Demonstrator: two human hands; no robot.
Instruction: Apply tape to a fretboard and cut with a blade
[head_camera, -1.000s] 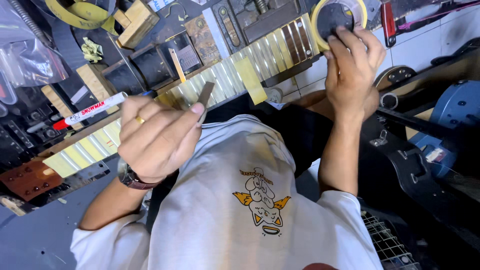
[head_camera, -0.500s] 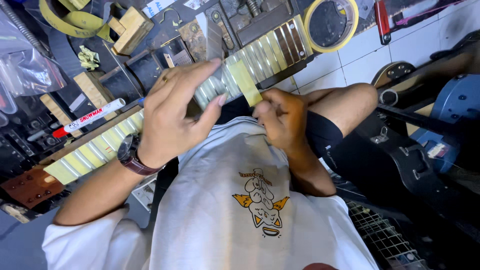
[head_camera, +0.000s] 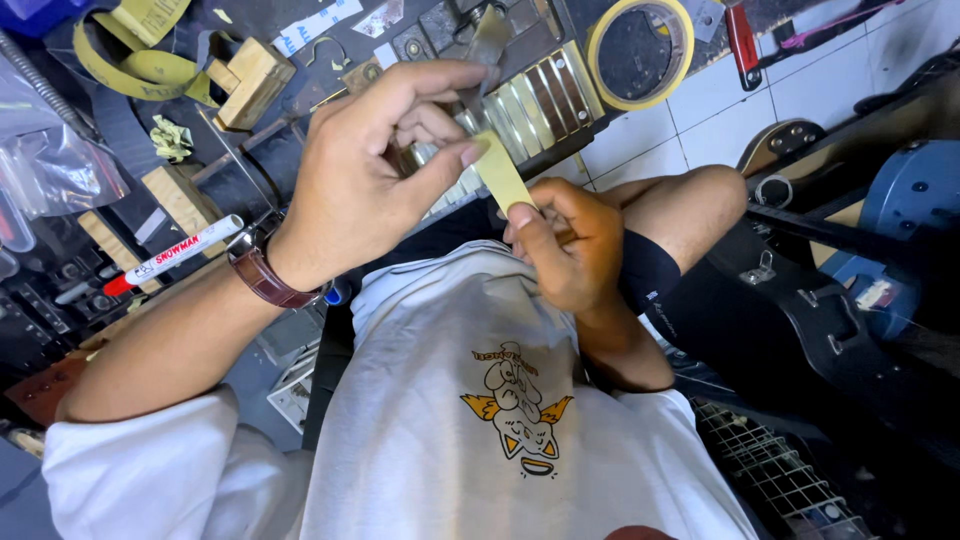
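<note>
A short strip of yellowish masking tape (head_camera: 502, 176) is stretched between my two hands above my lap. My left hand (head_camera: 375, 160), with a brown wristwatch, pinches the strip's upper end between thumb and forefinger. My right hand (head_camera: 565, 240) pinches the lower end. Beneath the hands lies a guitar neck (head_camera: 545, 100) whose fretboard is covered with strips of the same tape between the frets. A roll of masking tape (head_camera: 640, 50) lies on the tiled floor just past the neck's end.
A red and white marker (head_camera: 170, 255) lies at the left by wooden blocks (head_camera: 250, 80) and a clear plastic bag (head_camera: 50, 160). Dark guitar bodies (head_camera: 860, 250) sit at the right. A red-handled tool (head_camera: 742, 40) lies near the tape roll.
My right hand came down from the tape roll to my lap with a strip. Both hands now hold that strip lifted off the neck, and the view has shifted slightly.
</note>
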